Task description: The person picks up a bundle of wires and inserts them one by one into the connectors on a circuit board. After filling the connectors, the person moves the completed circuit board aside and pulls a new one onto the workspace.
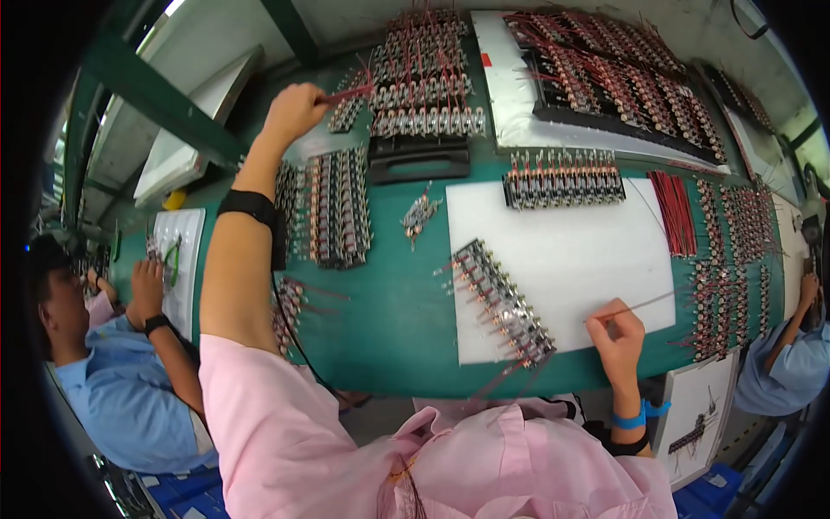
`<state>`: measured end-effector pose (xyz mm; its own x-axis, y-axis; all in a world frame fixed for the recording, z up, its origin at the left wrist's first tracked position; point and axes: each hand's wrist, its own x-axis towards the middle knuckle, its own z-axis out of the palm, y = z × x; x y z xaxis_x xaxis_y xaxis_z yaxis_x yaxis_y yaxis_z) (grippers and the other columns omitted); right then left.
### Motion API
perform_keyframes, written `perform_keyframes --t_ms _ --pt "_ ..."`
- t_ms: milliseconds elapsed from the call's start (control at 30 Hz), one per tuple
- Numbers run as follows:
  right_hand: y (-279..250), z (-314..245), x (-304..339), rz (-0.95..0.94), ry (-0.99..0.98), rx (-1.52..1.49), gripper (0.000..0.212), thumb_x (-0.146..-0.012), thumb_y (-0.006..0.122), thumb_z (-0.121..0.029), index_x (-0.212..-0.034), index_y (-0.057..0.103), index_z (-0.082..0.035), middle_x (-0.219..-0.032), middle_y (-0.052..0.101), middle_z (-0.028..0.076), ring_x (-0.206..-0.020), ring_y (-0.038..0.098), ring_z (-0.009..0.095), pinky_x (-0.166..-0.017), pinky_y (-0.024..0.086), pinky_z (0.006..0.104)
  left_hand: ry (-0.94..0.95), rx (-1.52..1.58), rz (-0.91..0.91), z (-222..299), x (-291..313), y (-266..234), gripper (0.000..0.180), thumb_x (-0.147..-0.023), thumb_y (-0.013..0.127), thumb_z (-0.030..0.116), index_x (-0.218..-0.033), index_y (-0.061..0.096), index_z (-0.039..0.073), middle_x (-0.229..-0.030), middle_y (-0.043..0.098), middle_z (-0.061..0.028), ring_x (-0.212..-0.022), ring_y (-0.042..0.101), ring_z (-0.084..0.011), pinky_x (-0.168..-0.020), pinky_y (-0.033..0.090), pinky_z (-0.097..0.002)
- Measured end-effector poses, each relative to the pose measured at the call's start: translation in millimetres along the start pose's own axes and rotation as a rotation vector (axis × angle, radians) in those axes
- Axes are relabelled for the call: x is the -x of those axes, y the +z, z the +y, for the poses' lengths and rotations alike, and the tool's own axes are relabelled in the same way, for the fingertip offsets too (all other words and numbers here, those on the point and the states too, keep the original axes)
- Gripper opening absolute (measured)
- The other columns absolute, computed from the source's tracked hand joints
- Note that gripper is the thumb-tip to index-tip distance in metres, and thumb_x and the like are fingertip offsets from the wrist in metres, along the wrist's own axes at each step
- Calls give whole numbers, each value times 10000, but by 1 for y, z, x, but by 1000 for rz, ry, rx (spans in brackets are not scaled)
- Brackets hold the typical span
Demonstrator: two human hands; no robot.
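My left hand (296, 111) is stretched to the far left, fingers pinched on thin red wires (347, 92). These wires lead to a small cluster of components (346, 114) beside the stacked rows. My right hand (617, 339) is at the front right edge of a white foam sheet (596, 251), thumb and finger closed on a thin dark red wire (650, 302) that runs out to the right. Left of that hand, a slanted black strip of components (501, 303) lies on the foam, red wires trailing off it. Another filled black holder (564, 182) stands at the sheet's back edge.
A bundle of red wires (671, 212) lies right of the foam, near more component rows (731, 259). Wired racks (622, 78) fill the back. Filled strips (333, 208) and a loose cluster (420, 216) lie left. Co-workers (130, 381) sit on both sides.
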<state>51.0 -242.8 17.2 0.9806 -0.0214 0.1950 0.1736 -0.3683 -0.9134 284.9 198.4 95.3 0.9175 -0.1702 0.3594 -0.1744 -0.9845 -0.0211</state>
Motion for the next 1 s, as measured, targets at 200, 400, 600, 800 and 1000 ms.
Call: perform_keyframes --t_ms 200,400,600,800,1000 --pt "5 -4 2 82 -29 89 55 -597 557 47 -616 520 11 -560 468 51 -504 440 124 -462 331 223 -140 76 -162 -26 -11 47 221 -687 583 248 -775 608 47 -694 561 -177 -703 550 -316 -616 427 -376" --pt "9 -2 -2 99 -64 117 68 -582 556 59 -622 531 10 -563 480 53 -495 440 124 -438 317 219 -182 119 -185 -37 -22 85 235 -639 615 230 -762 607 30 -725 569 -183 -714 552 -326 -641 435 -371" --pt "10 1 2 100 -74 110 52 -604 545 58 -627 518 20 -577 458 45 -512 405 111 -445 288 212 -209 218 -373 -32 -34 83 238 -605 624 212 -726 600 8 -714 574 -184 -705 561 -317 -646 438 -363" --pt "12 1 2 73 -35 108 51 -613 541 61 -637 513 26 -595 442 35 -521 379 91 -445 266 205 -280 246 -348 -42 -25 72 214 -563 613 176 -683 595 -1 -698 575 -189 -703 571 -302 -653 444 -346" --pt "10 3 3 93 -57 97 50 -614 540 59 -631 508 24 -595 440 35 -514 376 89 -440 264 207 -360 149 -361 -44 -25 50 224 -539 605 159 -694 595 -3 -715 579 -187 -713 574 -299 -654 447 -341"
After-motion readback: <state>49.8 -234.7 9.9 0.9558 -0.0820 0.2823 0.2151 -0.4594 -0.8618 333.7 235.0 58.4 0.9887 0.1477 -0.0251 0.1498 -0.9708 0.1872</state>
